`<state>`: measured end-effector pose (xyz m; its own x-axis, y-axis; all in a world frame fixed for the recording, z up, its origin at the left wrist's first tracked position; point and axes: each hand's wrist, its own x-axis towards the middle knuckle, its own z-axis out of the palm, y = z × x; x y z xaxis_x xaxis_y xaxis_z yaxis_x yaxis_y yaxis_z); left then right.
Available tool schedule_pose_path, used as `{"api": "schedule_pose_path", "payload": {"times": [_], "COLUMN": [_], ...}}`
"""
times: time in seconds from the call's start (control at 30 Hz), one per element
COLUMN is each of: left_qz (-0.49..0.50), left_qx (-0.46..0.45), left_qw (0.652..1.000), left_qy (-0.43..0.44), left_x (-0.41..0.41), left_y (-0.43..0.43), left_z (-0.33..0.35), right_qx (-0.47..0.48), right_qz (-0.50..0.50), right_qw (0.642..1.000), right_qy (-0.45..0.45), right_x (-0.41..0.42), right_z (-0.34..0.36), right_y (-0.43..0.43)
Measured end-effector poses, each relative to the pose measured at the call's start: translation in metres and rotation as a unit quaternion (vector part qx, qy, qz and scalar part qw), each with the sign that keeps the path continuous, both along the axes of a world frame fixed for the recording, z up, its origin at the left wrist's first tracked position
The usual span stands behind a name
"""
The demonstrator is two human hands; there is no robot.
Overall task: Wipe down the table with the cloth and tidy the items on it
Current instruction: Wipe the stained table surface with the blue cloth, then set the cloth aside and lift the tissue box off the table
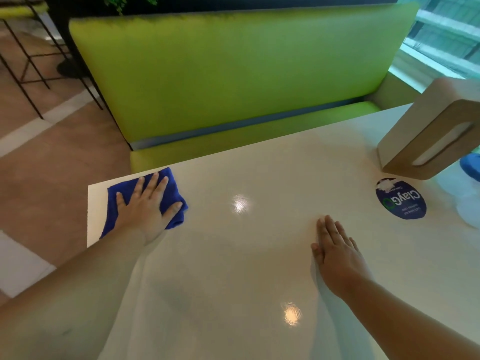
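Glossy cream-white rectangular table [259, 178] fills most of the view, its smooth top carrying two bright round reflections of ceiling lights. At the far left corner of the table lies a folded deep-blue microfibre cloth [171, 188], pressed flat under the left hand [145, 206]; the fingers are spread wide across the fabric, palm down, not gripping it. The right hand [337, 248] rests flat on the bare tabletop nearer the middle-right, fingers straight and held close together, holding nothing, well apart from the cloth.

Toward the right edge stands a beige box-shaped tissue dispenser with a long slot [426, 141], tilted in this wide-angle view. Just in front of it a round dark-blue sticker with white and green lettering [401, 201] is stuck flat to the surface. Beside that, at the very edge of the frame, is a pale translucent plastic container with a blue cap [470, 185], too blurred and cut off to identify further.

Beyond the table runs a lime-green upholstered bench seat with a tall padded backrest [233, 74]. To the left is brown tiled flooring [52, 165] with thin black metal furniture legs [26, 61] on it. At the upper right, a bright window [446, 35] shows greenish-blue light.
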<state>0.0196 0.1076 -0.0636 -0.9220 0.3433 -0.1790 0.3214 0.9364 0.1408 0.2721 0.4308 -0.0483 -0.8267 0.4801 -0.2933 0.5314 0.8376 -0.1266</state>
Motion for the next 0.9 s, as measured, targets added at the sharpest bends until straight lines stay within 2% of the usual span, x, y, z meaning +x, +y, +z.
{"api": "schedule_pose_path", "payload": {"times": [0.2,0.33,0.43,0.53,0.73,0.9], "left_qz": [0.022,0.033,-0.006,-0.04,-0.068,-0.132], "left_qx": [-0.033,-0.04,0.004,0.035,0.077,0.089], "left_qw": [0.998,0.997,1.0,0.998,0.995,0.987], "left_qy": [-0.042,-0.057,-0.014,-0.012,-0.02,-0.023], "left_x": [0.001,0.005,0.02,0.038,0.076,0.112], "left_y": [-0.009,0.0,0.009,0.02,0.058,0.1], "left_z": [0.006,0.018,0.021,0.025,0.039,0.058], "right_qx": [-0.011,-0.051,-0.077,-0.068,-0.025,-0.006], "right_qz": [0.011,0.006,-0.022,-0.037,-0.09,-0.131], "right_qw": [0.999,0.997,0.997,0.995,0.989,0.978], "right_qy": [-0.038,-0.061,0.009,0.061,0.117,0.159], "right_x": [-0.004,-0.008,0.0,0.024,0.08,0.111], "right_z": [0.005,0.019,0.03,0.037,0.041,0.045], "right_y": [0.005,0.012,0.012,0.01,0.033,0.071]}}
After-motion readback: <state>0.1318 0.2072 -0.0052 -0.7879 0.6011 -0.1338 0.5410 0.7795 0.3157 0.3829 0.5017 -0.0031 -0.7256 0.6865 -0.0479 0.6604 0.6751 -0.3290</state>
